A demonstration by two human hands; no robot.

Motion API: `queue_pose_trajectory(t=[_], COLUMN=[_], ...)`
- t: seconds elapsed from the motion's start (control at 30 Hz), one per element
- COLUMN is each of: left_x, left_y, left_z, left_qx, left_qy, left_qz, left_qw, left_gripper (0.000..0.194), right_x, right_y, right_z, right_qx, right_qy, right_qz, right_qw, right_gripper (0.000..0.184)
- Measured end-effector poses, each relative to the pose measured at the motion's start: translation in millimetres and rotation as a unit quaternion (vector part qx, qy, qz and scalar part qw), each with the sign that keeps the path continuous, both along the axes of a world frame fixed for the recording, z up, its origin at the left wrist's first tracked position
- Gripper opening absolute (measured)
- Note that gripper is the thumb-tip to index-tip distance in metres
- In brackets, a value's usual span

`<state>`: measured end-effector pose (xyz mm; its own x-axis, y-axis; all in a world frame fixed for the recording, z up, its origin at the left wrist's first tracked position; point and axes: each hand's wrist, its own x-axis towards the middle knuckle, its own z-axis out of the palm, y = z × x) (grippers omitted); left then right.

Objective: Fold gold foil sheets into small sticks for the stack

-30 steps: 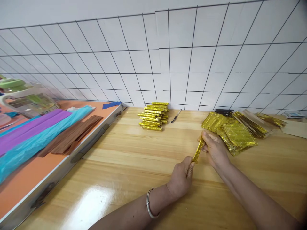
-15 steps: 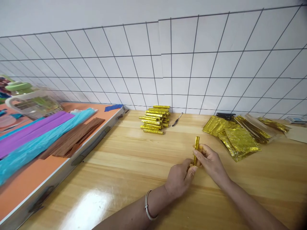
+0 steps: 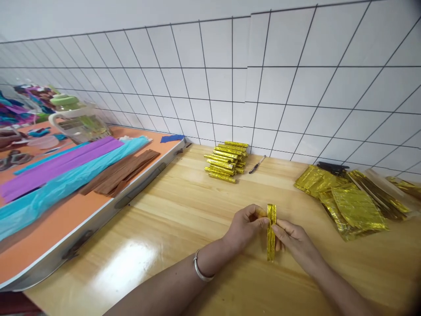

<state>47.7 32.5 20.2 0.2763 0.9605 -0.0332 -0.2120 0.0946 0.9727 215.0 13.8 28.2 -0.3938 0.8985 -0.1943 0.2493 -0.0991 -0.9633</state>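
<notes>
A narrow folded gold foil strip (image 3: pixel 271 232) stands upright on the wooden table (image 3: pixel 184 228), held between both hands. My left hand (image 3: pixel 245 228) pinches its upper part from the left. From the right, my right hand (image 3: pixel 292 243) pinches its middle with fingers pressed together. A silver bangle (image 3: pixel 199 270) circles my left wrist. A stack of finished gold strips (image 3: pixel 225 161) lies beyond, near the wall. Flat gold foil squares (image 3: pixel 348 202) are heaped to the right.
A pen (image 3: pixel 257 164) lies beside the stack. To the left, an orange board (image 3: pixel 42 228) carries purple, cyan and brown crepe paper strips (image 3: pixel 66 175) and a clear plastic basket (image 3: pixel 80 123). A tiled wall (image 3: pixel 230 79) closes the back.
The gold strip has turned from slanted to upright and come nearer, and both hands have shifted their pinch on it. The view has swung a little to the left.
</notes>
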Motion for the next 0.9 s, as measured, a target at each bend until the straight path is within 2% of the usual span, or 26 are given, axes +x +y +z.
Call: queue_pose_trajectory(t=[0.13,0.2,0.37,0.47,0.6,0.77,0.9], left_x=[-0.6,-0.2,1.4,1.3,-0.2,-0.5,1.0], left_y=[4.4,4.9,-0.4,-3.3,-1.9,2.1,1.5], left_z=[-3.3,-4.6,-4.7,-2.7,-2.4,-9.7,-12.3], left_qx=[-0.007,0.014,0.110,0.135,0.123,0.087,0.071], left_qy=[0.009,0.028,0.171,0.215,0.210,0.164,0.145], left_qz=[0.015,0.031,0.055,0.046,0.038,0.031,0.041], left_qw=[1.000,0.999,0.978,0.966,0.969,0.982,0.986], left_gripper=[0.026,0.021,0.006,0.008,0.012,0.013,0.013], right_x=[3.6,5.1,4.2,2.2,1.2,1.4,0.6], right_y=[3.2,4.3,4.2,3.6,3.1,3.1,5.2], right_z=[-6.7,-8.4,-8.3,-7.4,-7.1,-8.9,-13.1], right_qx=[-0.001,0.009,0.039,0.057,0.075,0.074,0.058], right_qy=[0.006,-0.002,-0.026,-0.030,-0.041,-0.024,0.019], right_qz=[-0.006,-0.014,-0.044,-0.049,-0.047,-0.042,-0.098], right_qw=[1.000,1.000,0.998,0.997,0.995,0.996,0.993], right_gripper=[0.037,0.036,0.033,0.032,0.030,0.029,0.027])
